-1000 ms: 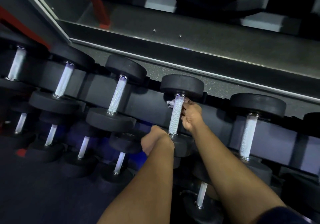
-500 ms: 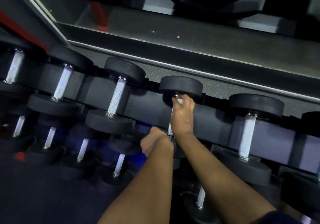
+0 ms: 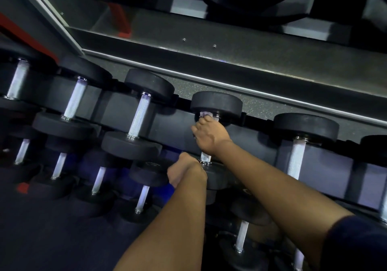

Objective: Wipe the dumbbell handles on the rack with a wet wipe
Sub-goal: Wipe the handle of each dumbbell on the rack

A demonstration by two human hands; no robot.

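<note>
right hand (image 3: pixel 210 137) on dumbbell handle (image 3: pixel 205 156), left hand (image 3: pixel 181 172) just below it

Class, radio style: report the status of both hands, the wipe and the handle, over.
Right hand grips handle, wipe bunched at far end. Left hand against near weight, fingers hidden. Nothing blocking.

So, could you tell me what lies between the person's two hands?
In the head view, only a short bare stretch of the knurled handle shows between the right hand and the left hand.
</note>
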